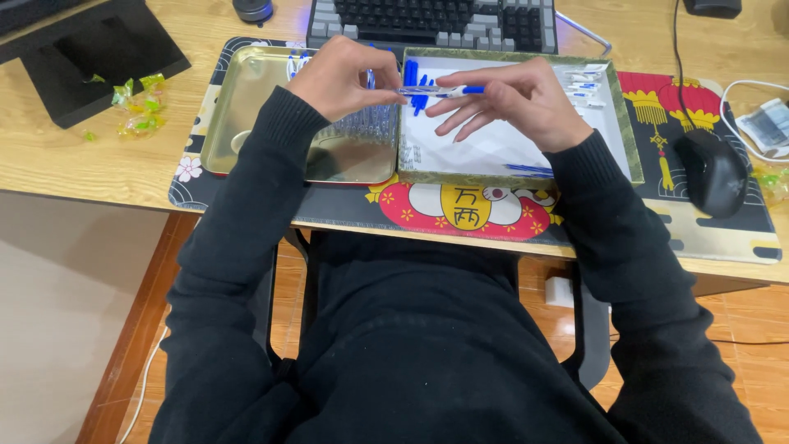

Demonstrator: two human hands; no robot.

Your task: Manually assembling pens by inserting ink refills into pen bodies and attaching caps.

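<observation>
A blue-and-white pen (pixel 440 91) lies level between the two hands, its long axis running left to right, roughly parallel to the near edge of the desk; it hovers above the seam where the gold tray (pixel 246 123) meets the white-lined box (pixel 629 136), probably so that loose parts fall into one or the other. The right hand (pixel 514 103) pinches the pen's right end between thumb and forefinger, the other fingers fanned out and free, a hold that seems meant for fine work; the left hand (pixel 337 78) is curled closed around the pen's left end, though which end carries the tip I cannot tell. Beneath the left hand a row of clear pen barrels (pixel 366 123) rests at the tray's right edge; blue pen parts (pixel 415 78) lie at the box's far left corner, and white-and-blue caps (pixel 583 82) at its far right corner. Tray and box sit on a patterned desk mat (pixel 707 230); a keyboard (pixel 431 20) lies beyond them, a black mouse (pixel 711 173) toward the mat's right edge, and candy wrappers (pixel 136 103) on the bare wood at left.
</observation>
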